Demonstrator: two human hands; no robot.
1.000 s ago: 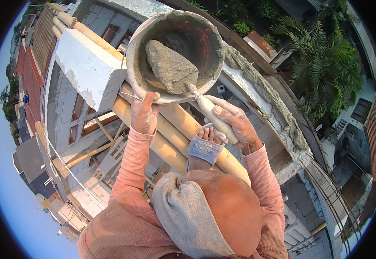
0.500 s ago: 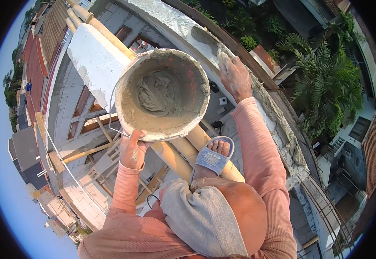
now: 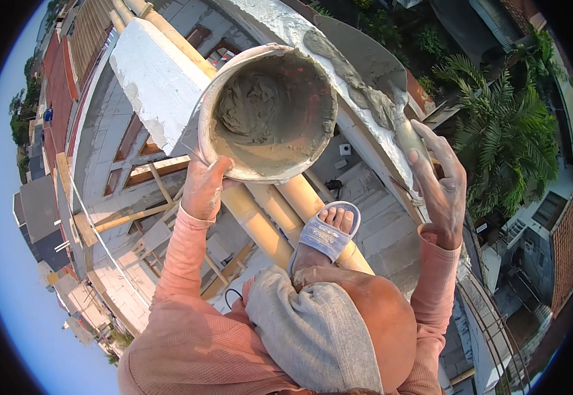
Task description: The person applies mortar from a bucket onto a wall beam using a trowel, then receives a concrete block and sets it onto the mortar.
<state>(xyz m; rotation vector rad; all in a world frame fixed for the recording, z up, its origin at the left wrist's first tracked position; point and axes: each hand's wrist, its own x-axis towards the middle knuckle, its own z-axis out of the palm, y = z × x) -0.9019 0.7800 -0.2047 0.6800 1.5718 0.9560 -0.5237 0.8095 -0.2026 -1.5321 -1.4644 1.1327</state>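
A bucket (image 3: 306, 135), its rim crusted with dried mortar, is tipped so that its inside faces me. Wet grey mortar (image 3: 250, 108) lies in it. My left hand (image 3: 206, 187) is closed on the near left rim, thumb over the edge. With thumb and fingers my right hand (image 3: 446, 187) grips the handle of a trowel (image 3: 372, 52). Its broad grey blade reaches past the outer side of a white wall top (image 3: 267, 20). A rough strip of mortar (image 3: 342, 66) lies along that wall top, next to the blade.
Thick bamboo poles (image 3: 257, 220) run below the bucket, and my sandalled foot (image 3: 326, 230) rests on them. A white block beam (image 3: 158, 79) lies to the left. Rooms and timber props are far below. Bare steel rods (image 3: 497, 322) stick out at lower right; palms (image 3: 497, 125) grow beyond.
The bucket and my left hand have moved up and right. My right hand has swung right, away from the wall top, and the trowel blade now shows its broad face.
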